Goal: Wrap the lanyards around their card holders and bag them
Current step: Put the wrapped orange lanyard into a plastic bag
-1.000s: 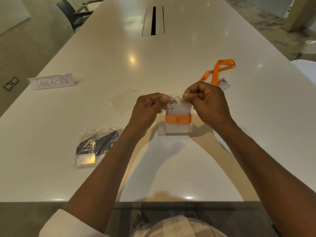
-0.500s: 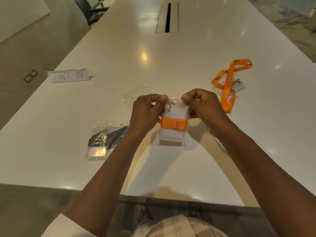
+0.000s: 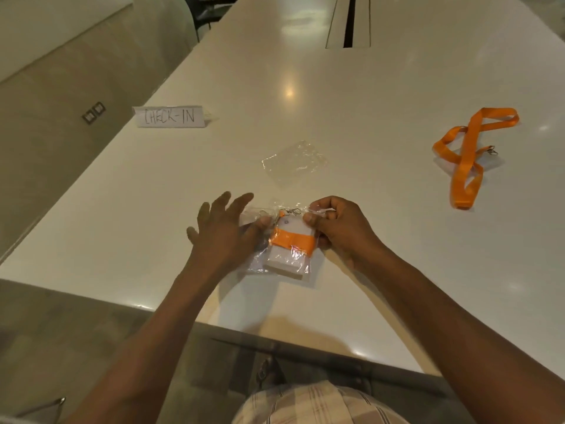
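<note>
A white card holder wrapped in an orange lanyard (image 3: 292, 241) sits inside a clear plastic bag (image 3: 301, 264) lying on the white table (image 3: 351, 117) in front of me. Its metal clip points away from me. My right hand (image 3: 339, 228) pinches the bag's top right corner. Spread over the bag's left side, my left hand (image 3: 223, 231) has straight fingers and its thumb near the clip. A second, unwrapped orange lanyard (image 3: 467, 154) lies loose at the right on its clear card holder.
An empty clear bag (image 3: 293, 162) lies flat just beyond my hands. A paper sign reading CHECK-IN (image 3: 169, 116) stands at the left edge. A cable slot (image 3: 348, 22) runs down the table's far middle. The table's near edge is close to my body.
My left hand has let go of the bag's top and spread its fingers. The bagged holder now lies lower on the table. The bagged black lanyard at the left is out of sight.
</note>
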`<act>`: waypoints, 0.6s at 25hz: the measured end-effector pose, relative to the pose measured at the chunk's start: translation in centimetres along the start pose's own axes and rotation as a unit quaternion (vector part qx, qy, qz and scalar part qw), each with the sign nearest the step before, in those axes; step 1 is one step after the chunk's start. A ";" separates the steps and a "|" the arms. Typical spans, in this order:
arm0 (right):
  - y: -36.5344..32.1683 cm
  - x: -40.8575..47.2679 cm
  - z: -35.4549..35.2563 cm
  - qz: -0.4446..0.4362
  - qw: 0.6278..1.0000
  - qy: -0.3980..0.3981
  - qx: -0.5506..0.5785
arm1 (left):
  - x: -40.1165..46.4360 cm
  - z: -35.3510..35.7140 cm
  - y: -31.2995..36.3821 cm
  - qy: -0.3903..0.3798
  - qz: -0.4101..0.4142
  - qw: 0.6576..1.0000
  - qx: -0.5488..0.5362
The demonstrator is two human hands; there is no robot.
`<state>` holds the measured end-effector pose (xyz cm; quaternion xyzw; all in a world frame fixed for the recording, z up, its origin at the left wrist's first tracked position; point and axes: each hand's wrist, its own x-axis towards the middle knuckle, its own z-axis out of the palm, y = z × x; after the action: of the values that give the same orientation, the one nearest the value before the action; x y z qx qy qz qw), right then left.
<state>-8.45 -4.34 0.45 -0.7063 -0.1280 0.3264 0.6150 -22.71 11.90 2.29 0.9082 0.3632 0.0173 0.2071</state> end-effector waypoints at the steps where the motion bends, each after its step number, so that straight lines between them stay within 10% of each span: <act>1: 0.0 0.2 0.5 -0.002 1.000 -0.009 -0.019 | -0.5 0.3 -1.0 -0.029 0.000 1.000 0.004; 7: -0.1 0.9 3.5 -0.109 0.958 0.026 -0.265 | -0.9 1.6 -4.0 -0.052 0.080 0.995 -0.011; 15: -0.1 2.4 8.4 -0.162 0.936 0.045 -0.309 | 2.5 -0.1 -8.5 -0.029 0.120 0.991 -0.041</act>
<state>-11.76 3.69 -0.46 -0.8449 -0.3074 0.1347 0.4165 -26.43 19.12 -1.16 0.9363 0.2441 0.0308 0.2507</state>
